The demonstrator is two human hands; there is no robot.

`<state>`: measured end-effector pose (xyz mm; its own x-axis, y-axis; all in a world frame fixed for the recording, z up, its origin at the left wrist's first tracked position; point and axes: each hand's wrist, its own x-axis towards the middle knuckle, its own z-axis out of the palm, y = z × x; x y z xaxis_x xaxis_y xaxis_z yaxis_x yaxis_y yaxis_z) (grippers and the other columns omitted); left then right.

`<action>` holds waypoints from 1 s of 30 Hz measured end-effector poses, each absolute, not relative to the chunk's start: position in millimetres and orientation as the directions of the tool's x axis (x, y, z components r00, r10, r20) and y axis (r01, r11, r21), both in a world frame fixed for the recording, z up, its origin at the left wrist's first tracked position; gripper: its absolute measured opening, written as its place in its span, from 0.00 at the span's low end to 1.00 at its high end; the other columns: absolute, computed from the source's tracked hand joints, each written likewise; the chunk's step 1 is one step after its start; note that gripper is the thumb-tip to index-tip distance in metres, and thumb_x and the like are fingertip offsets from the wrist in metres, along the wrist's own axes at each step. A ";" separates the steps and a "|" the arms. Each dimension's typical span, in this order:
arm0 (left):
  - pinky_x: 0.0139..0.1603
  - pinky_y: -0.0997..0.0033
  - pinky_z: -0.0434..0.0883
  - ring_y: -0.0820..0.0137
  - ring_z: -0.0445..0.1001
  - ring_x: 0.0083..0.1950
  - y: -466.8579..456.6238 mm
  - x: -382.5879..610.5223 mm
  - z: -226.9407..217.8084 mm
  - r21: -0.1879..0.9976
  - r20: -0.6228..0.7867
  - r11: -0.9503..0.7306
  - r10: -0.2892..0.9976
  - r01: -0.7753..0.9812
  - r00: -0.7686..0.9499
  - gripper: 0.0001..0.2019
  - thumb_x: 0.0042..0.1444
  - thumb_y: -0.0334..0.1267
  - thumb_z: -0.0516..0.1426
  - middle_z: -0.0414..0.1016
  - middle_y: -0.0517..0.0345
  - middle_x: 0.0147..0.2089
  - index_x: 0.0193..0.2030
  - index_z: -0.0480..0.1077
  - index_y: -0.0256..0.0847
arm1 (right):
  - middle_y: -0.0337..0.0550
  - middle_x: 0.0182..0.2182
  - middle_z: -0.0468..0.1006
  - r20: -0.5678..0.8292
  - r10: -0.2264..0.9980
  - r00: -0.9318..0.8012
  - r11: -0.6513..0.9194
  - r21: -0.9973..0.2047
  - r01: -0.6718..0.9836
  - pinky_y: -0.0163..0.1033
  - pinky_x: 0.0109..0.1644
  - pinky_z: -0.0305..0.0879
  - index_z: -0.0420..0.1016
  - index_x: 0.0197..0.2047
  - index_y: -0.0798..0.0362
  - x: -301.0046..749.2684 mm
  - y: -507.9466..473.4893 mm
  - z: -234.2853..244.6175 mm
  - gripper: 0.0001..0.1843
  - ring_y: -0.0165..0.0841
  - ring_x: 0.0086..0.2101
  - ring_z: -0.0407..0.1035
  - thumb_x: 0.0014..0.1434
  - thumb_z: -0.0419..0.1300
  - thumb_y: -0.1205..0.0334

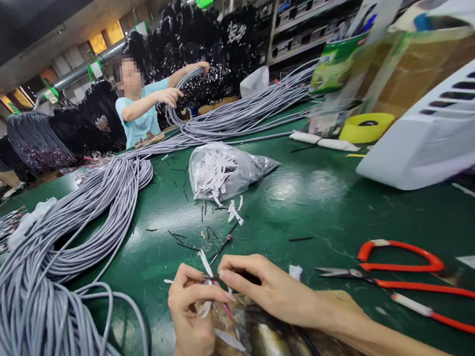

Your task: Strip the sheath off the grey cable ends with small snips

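Observation:
Both hands meet at the near edge of the green table. My left hand [193, 309] is closed, thumb and fingers pinching thin coloured wires [228, 312], red and pink among them. From the left, my right hand [270, 291] comes against the same spot, its fingertips pinched on the dark part of the wires. A white strip [205, 263] sticks up between the hands. The fingers partly hide what they grip. To the right of my right hand lie scissors [356, 273] with red handles, blades slightly apart.
Grey cable bundles [94, 207] cover the left side and back. A clear bag of white strips [224, 171] stands mid-table, with black scraps around it. Yellow tape [367, 128] and a white slotted casing [436, 122] are at right. Across the table, a person [140, 109] holds grey cables.

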<state>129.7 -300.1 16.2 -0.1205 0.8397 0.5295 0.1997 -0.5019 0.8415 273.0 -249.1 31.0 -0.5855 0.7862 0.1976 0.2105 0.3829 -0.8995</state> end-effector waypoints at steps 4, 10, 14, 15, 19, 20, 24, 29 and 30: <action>0.26 0.76 0.60 0.73 0.63 0.27 -300.6 131.8 18.3 0.837 0.531 -0.500 0.840 0.222 -0.110 0.13 0.54 0.42 0.57 0.61 0.59 0.25 0.22 0.77 0.44 | 0.35 0.18 0.63 0.194 0.811 -0.552 0.353 -0.915 0.197 0.32 0.27 0.54 0.63 0.21 0.54 271.9 -249.0 29.5 0.28 0.27 0.22 0.56 0.60 0.45 0.41; 0.26 0.76 0.61 0.73 0.63 0.27 -300.5 131.4 18.0 0.836 0.531 -0.498 0.840 0.231 -0.110 0.12 0.54 0.42 0.57 0.62 0.58 0.26 0.23 0.78 0.44 | 0.36 0.22 0.66 0.182 0.781 -0.597 0.346 -0.922 0.172 0.32 0.29 0.55 0.64 0.25 0.54 273.1 -250.4 30.1 0.24 0.28 0.25 0.59 0.60 0.46 0.44; 0.27 0.77 0.62 0.74 0.65 0.28 -301.3 130.8 17.0 0.841 0.524 -0.498 0.847 0.212 -0.091 0.11 0.54 0.40 0.57 0.63 0.59 0.27 0.25 0.78 0.45 | 0.36 0.20 0.64 0.192 0.800 -0.568 0.357 -0.914 0.194 0.33 0.28 0.55 0.62 0.22 0.53 274.2 -250.3 30.6 0.23 0.27 0.23 0.57 0.60 0.46 0.45; 0.28 0.77 0.63 0.74 0.66 0.29 -301.3 130.8 17.0 0.843 0.524 -0.500 0.847 0.200 -0.089 0.10 0.54 0.39 0.57 0.64 0.59 0.27 0.25 0.78 0.45 | 0.36 0.19 0.64 0.201 0.816 -0.542 0.357 -0.913 0.198 0.33 0.27 0.55 0.61 0.22 0.53 274.9 -249.2 30.3 0.23 0.27 0.23 0.57 0.60 0.46 0.45; 0.29 0.77 0.65 0.74 0.68 0.28 -300.5 130.7 17.1 0.844 0.533 -0.516 0.838 0.147 -0.120 0.07 0.55 0.36 0.57 0.68 0.59 0.28 0.33 0.78 0.46 | 0.38 0.20 0.66 0.255 0.893 -0.370 0.372 -0.881 0.292 0.33 0.26 0.56 0.62 0.23 0.52 285.2 -237.1 27.9 0.23 0.29 0.23 0.60 0.60 0.42 0.46; 0.27 0.78 0.65 0.75 0.68 0.27 -300.1 130.3 16.8 0.849 0.526 -0.509 0.839 0.143 -0.138 0.07 0.55 0.36 0.57 0.68 0.59 0.28 0.36 0.78 0.47 | 0.39 0.21 0.68 0.258 0.906 -0.334 0.376 -0.854 0.359 0.34 0.27 0.57 0.64 0.25 0.52 290.2 -232.3 26.8 0.22 0.31 0.23 0.63 0.60 0.43 0.46; 0.27 0.78 0.66 0.74 0.69 0.28 -298.3 128.4 12.9 0.872 0.483 -0.448 0.851 0.196 -0.205 0.08 0.52 0.34 0.59 0.70 0.58 0.27 0.38 0.78 0.44 | 0.41 0.28 0.77 0.189 0.959 -0.209 0.281 -0.586 0.760 0.36 0.29 0.59 0.71 0.33 0.50 315.3 -214.1 18.4 0.16 0.37 0.29 0.71 0.59 0.48 0.51; 0.22 0.78 0.64 0.75 0.67 0.23 -295.8 130.7 11.9 0.914 0.390 -0.323 0.867 0.247 -0.309 0.09 0.53 0.38 0.58 0.71 0.57 0.24 0.28 0.78 0.38 | 0.43 0.33 0.79 0.112 0.965 -0.239 0.262 -0.293 0.920 0.37 0.32 0.62 0.76 0.36 0.50 338.0 -207.5 3.4 0.14 0.38 0.34 0.73 0.61 0.49 0.64; 0.22 0.78 0.63 0.75 0.66 0.22 -295.3 131.9 12.5 0.919 0.374 -0.303 0.872 0.251 -0.317 0.10 0.53 0.39 0.58 0.70 0.57 0.22 0.27 0.78 0.37 | 0.43 0.33 0.79 0.113 0.952 -0.285 0.305 -0.269 0.913 0.39 0.34 0.63 0.77 0.35 0.50 339.5 -208.2 1.3 0.14 0.38 0.35 0.72 0.60 0.49 0.65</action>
